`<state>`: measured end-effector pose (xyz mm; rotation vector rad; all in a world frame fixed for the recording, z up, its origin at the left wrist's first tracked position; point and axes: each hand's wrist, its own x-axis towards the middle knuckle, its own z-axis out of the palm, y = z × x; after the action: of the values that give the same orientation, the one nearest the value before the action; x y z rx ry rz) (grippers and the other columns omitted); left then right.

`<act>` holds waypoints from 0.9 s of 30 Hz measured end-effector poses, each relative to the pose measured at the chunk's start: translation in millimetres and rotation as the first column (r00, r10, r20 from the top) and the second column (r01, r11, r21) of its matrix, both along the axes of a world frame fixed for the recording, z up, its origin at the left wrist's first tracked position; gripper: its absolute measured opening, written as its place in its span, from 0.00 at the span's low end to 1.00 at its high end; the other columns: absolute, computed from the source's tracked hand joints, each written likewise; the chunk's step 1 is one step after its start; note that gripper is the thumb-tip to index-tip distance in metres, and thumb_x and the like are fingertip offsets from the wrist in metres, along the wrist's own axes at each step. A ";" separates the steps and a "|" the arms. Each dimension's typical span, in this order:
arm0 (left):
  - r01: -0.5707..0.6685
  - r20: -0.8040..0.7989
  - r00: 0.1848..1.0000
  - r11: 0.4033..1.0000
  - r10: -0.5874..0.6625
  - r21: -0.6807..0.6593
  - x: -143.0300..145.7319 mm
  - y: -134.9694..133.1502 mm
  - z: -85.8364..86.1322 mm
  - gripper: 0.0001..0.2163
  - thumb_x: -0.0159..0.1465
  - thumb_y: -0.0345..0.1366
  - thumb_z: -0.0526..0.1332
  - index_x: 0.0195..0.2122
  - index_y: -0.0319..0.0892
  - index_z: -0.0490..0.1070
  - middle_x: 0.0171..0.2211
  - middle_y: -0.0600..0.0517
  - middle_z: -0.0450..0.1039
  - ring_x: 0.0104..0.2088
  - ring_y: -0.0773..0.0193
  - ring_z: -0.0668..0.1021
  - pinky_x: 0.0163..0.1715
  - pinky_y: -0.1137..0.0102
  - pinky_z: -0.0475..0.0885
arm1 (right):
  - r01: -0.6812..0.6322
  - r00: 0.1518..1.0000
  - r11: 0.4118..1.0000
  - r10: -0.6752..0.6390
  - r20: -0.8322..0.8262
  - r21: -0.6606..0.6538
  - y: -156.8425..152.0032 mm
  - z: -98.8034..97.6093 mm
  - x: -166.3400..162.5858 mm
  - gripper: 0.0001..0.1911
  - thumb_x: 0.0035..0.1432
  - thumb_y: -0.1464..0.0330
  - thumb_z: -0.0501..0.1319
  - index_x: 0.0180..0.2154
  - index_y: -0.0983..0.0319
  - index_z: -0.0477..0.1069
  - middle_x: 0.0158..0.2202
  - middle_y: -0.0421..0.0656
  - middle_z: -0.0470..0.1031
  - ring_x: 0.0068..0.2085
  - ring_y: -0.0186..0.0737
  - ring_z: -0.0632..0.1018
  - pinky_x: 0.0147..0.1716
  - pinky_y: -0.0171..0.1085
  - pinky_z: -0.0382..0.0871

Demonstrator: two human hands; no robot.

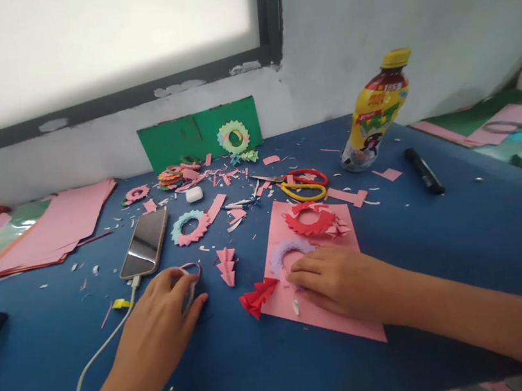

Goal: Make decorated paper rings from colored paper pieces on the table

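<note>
My right hand [336, 282] lies fingers-down on a pink paper sheet [328, 325], its fingertips pressing the edge of a lilac paper ring [284, 252]. A red folded-paper wreath [310, 221] sits above it on the same sheet. My left hand [159, 320] rests on the blue table [445, 260], fingers curled over a thin pink ring [192, 271] beside a phone [144, 242] and its white cable [90, 365]. Red folded triangles [257, 296] and pink folded triangles [227, 265] lie between my hands.
Scissors with red and yellow handles [301, 184], a yellow drink bottle [376, 114], a black marker [424, 170], a teal and pink wreath [190, 226], a green card [198, 133] against the wall, pink paper stacks [52, 228] at left, scattered paper scraps.
</note>
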<state>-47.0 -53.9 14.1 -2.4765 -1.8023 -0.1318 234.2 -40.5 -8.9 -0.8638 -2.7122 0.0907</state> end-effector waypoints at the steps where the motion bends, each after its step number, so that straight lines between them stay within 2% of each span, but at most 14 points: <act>1: 0.023 0.027 0.999 0.998 -0.025 0.064 3.7 -2.4 1.9 0.15 0.62 0.44 0.50 0.44 0.43 0.69 0.45 0.45 0.67 0.44 0.52 0.73 0.42 0.59 0.68 | 0.007 1.000 1.000 -0.007 -0.024 -0.004 1.8 -1.5 2.0 0.10 0.58 0.71 0.54 0.40 0.64 0.71 0.38 0.47 0.75 0.38 0.43 0.75 0.38 0.43 0.70; 3: 0.098 0.104 0.988 0.986 -0.112 0.134 17.4 -8.1 6.8 0.15 0.62 0.45 0.52 0.45 0.44 0.68 0.47 0.46 0.67 0.47 0.52 0.71 0.46 0.58 0.67 | 0.010 0.997 0.999 -0.012 -0.081 -0.037 3.4 -1.6 4.0 0.11 0.57 0.72 0.54 0.41 0.64 0.70 0.39 0.47 0.75 0.39 0.43 0.75 0.38 0.43 0.70; 5: 0.202 0.168 0.962 0.975 -0.215 0.090 35.2 -12.7 9.5 0.16 0.61 0.45 0.54 0.46 0.45 0.67 0.47 0.47 0.69 0.47 0.54 0.71 0.45 0.61 0.68 | 0.021 0.986 0.995 -0.037 -0.160 -0.101 3.4 0.5 4.2 0.12 0.56 0.72 0.54 0.43 0.63 0.69 0.41 0.47 0.75 0.41 0.42 0.75 0.40 0.42 0.69; 7: 0.270 0.190 0.945 0.963 -0.267 0.011 49.9 -14.5 7.6 0.15 0.60 0.44 0.55 0.46 0.45 0.67 0.45 0.48 0.71 0.45 0.55 0.73 0.44 0.61 0.69 | 0.041 0.966 0.983 -0.084 -0.243 -0.178 3.1 3.4 4.1 0.13 0.55 0.72 0.55 0.44 0.63 0.68 0.42 0.46 0.74 0.43 0.40 0.74 0.43 0.40 0.68; 10: 0.268 0.206 0.947 0.960 -0.247 -0.083 57.3 -13.0 -0.7 0.13 0.61 0.40 0.55 0.46 0.45 0.66 0.42 0.49 0.73 0.41 0.56 0.75 0.39 0.61 0.71 | 0.063 0.930 0.958 -0.158 -0.332 -0.279 3.6 7.5 4.7 0.13 0.54 0.72 0.55 0.43 0.62 0.68 0.43 0.45 0.75 0.44 0.38 0.74 0.45 0.37 0.68; 13: 0.219 0.253 0.950 0.969 -0.185 -0.113 53.1 -11.6 -4.7 0.13 0.61 0.39 0.54 0.47 0.45 0.65 0.42 0.49 0.74 0.39 0.57 0.76 0.38 0.63 0.72 | 0.080 0.909 0.934 -0.212 -0.359 -0.349 4.2 10.9 4.3 0.14 0.53 0.72 0.56 0.43 0.63 0.68 0.41 0.45 0.75 0.42 0.36 0.75 0.42 0.34 0.69; 18: 0.181 0.342 0.929 0.980 -0.144 -0.080 50.7 -14.4 5.8 0.14 0.60 0.40 0.55 0.46 0.44 0.66 0.43 0.48 0.73 0.40 0.58 0.76 0.39 0.65 0.72 | 0.104 0.864 0.900 -0.293 -0.410 -0.424 3.0 17.3 0.9 0.11 0.54 0.71 0.55 0.40 0.63 0.69 0.39 0.44 0.76 0.38 0.35 0.76 0.38 0.32 0.70; 20: 0.184 0.369 0.916 0.982 -0.157 -0.038 51.4 -15.4 11.2 0.14 0.59 0.41 0.56 0.45 0.44 0.67 0.41 0.48 0.74 0.39 0.59 0.76 0.38 0.66 0.72 | 0.106 0.862 0.897 -0.299 -0.410 -0.430 2.5 19.3 0.7 0.10 0.54 0.71 0.55 0.40 0.62 0.69 0.38 0.43 0.76 0.36 0.35 0.75 0.36 0.33 0.70; 23: 0.180 0.372 0.913 0.984 -0.169 0.006 50.7 -16.2 14.9 0.14 0.59 0.42 0.56 0.44 0.45 0.67 0.40 0.49 0.74 0.38 0.59 0.76 0.37 0.67 0.72 | 0.078 0.900 0.927 -0.224 -0.373 -0.366 1.9 17.5 1.7 0.10 0.55 0.71 0.55 0.40 0.62 0.69 0.39 0.45 0.75 0.39 0.37 0.75 0.38 0.35 0.69; 27: 0.184 0.255 0.954 0.980 -0.158 -0.082 49.5 -19.0 9.1 0.13 0.58 0.41 0.57 0.44 0.46 0.69 0.39 0.49 0.75 0.37 0.57 0.76 0.36 0.65 0.71 | 0.013 0.962 0.978 -0.069 -0.263 -0.206 -1.6 3.1 -1.8 0.08 0.56 0.72 0.55 0.38 0.64 0.70 0.38 0.46 0.75 0.40 0.40 0.74 0.40 0.39 0.69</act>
<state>2.5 -72.8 23.3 -2.7998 -1.7143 -0.3827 232.4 -42.1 -5.8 -0.8910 -2.4581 0.4503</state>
